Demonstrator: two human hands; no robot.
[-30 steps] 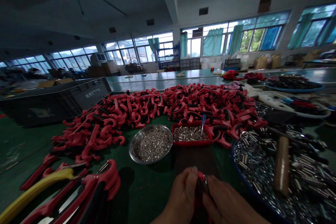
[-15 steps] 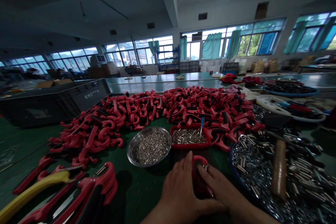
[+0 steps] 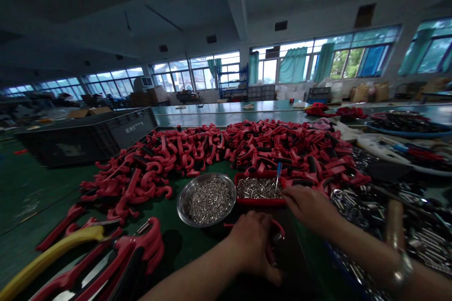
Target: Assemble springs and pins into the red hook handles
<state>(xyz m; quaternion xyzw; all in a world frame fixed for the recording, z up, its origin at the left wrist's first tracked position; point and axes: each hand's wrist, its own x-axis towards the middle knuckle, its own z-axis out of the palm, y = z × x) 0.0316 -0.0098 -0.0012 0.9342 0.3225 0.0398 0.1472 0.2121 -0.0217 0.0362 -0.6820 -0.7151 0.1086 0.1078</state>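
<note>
Head view: left hand [image 3: 251, 244] closed around a red plastic handle [image 3: 277, 230], its curved end jutting out just right of the fingers, long axis running roughly forward and back, partly hidden by the hand. Right hand [image 3: 310, 208] farther forward and nearer the tray, fingers together at the right corner of a red tray [image 3: 259, 202] of small metal tubes [image 3: 259, 188]; anything pinched there too small to tell. Just beyond the right hand, a blue-handled tool [image 3: 278, 174] nearly upright in the tray. Left of the left hand, a steel bowl [image 3: 181, 207] on the green tabletop [image 3: 31, 188].
</note>
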